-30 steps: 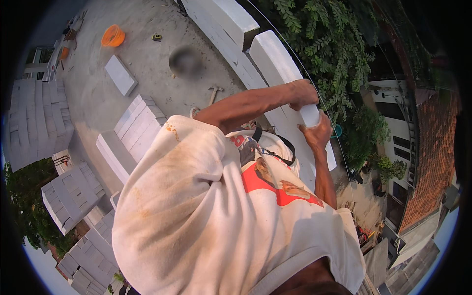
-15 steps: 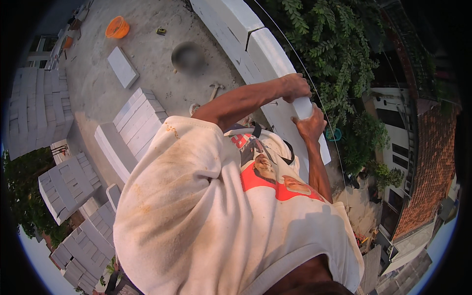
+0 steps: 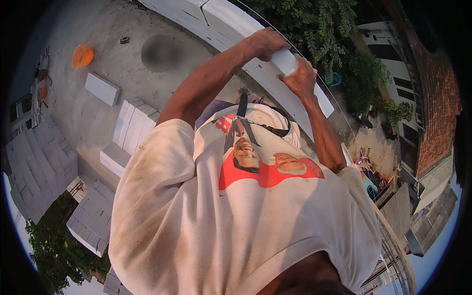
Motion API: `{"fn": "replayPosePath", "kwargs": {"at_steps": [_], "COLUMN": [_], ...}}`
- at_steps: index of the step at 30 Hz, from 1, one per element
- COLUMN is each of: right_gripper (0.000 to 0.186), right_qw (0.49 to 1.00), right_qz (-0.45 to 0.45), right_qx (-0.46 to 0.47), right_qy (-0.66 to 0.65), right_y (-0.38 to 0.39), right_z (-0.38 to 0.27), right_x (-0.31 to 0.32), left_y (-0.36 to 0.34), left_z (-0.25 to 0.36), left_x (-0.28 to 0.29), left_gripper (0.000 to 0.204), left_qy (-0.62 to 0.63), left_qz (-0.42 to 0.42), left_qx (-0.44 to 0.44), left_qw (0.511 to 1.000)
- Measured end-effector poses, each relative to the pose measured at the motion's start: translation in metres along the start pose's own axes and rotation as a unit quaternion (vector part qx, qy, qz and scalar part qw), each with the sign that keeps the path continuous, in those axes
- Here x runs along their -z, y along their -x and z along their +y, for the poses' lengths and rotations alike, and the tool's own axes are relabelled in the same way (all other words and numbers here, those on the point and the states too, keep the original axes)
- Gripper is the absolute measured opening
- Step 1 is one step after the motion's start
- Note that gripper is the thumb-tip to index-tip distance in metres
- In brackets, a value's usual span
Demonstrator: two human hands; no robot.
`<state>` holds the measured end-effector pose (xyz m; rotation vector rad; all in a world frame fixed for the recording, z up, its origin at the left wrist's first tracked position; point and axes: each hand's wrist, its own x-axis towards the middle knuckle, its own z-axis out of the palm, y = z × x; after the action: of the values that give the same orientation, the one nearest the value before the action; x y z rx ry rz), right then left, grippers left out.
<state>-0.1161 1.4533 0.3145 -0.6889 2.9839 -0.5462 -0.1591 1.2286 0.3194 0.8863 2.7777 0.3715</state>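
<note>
A long white block (image 3: 235,19) lies in line with another on top of a white block wall (image 3: 275,81), a narrow dark gap between their ends. My left hand (image 3: 269,43) wraps its fingers over the block close to its near end. At that same end, my right hand (image 3: 300,77) is clasped round the corner, its thumb toward the left hand. The undersides of both grips are hidden.
A thin string line (image 3: 339,114) runs along the wall's outer side, beside leafy branches (image 3: 314,34). On the concrete floor at left are an orange bucket (image 3: 82,56), a loose white block (image 3: 102,89) and stacked blocks (image 3: 133,123). A tiled roof (image 3: 435,108) stands beyond.
The whole view has turned and shifted, so wall and hands appear farther up and left. Both hands keep their hold on the block. The hammer on the floor is no longer visible.
</note>
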Motion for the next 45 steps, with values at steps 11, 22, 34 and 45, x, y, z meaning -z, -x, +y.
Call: {"fn": "replayPosePath", "kwargs": {"at_steps": [11, 22, 34, 45], "right_gripper": [0.090, 0.111, 0.099, 0.094], "right_qw": [1.000, 0.998, 0.989, 0.970], "right_qz": [0.004, -0.054, -0.036, -0.005], "right_qx": [0.004, 0.023, 0.132, 0.214], "right_qy": [0.026, 0.032, -0.063, 0.114], "right_y": [0.005, 0.002, -0.063, -0.123], "right_z": [0.002, -0.008, -0.110, -0.201], "right_x": [-0.003, 0.007, -0.004, -0.027], "left_y": [0.001, 0.091, 0.394, 0.485], "left_z": [-0.001, 0.014, 0.067, 0.034], "left_x": [-0.005, -0.006, -0.205, -0.264], "left_gripper": [0.078, 0.096, 0.101, 0.086], "left_qy": [-0.004, 0.017, 0.486, 0.787], "left_qz": [0.030, 0.165, 0.097, 0.212], "left_qx": [0.011, 0.066, 0.612, 0.551], "left_qw": [0.999, 0.984, 0.617, 0.180]}}
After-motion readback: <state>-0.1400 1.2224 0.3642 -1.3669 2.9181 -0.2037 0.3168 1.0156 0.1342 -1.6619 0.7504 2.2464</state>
